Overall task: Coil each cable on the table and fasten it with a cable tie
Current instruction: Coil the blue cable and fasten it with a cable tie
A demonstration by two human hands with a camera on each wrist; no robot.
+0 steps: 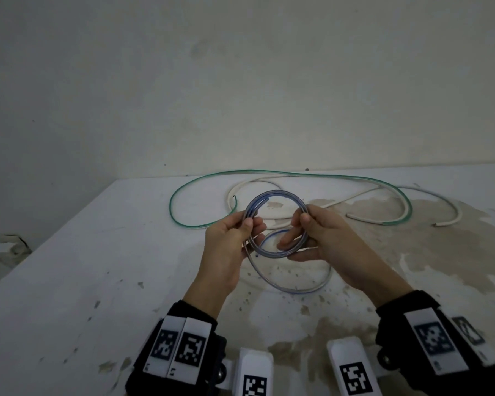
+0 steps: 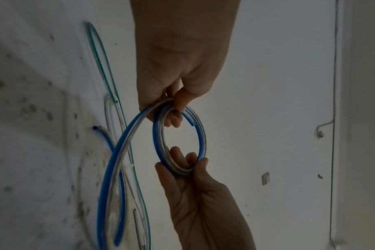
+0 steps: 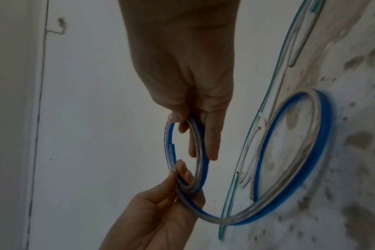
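A clear cable with a blue stripe (image 1: pixel 280 194) is wound into a small coil of about two turns and held above the table. My left hand (image 1: pixel 247 227) pinches the coil's left side between thumb and fingers (image 2: pixel 178 105). My right hand (image 1: pixel 300 224) pinches its right side with the thumb (image 3: pixel 176 116), while its other fingers reach through the ring. The rest of this cable hangs down and lies as one loose loop (image 1: pixel 297 290) on the table under my hands, also seen in the right wrist view (image 3: pixel 319 135). I see no cable tie.
A green cable (image 1: pixel 173 201) and a white cable (image 1: pixel 452 212) lie uncoiled and crossing each other at the back of the stained white table (image 1: pixel 69 267). A bare wall stands right behind them. The table's left edge runs diagonally at the left.
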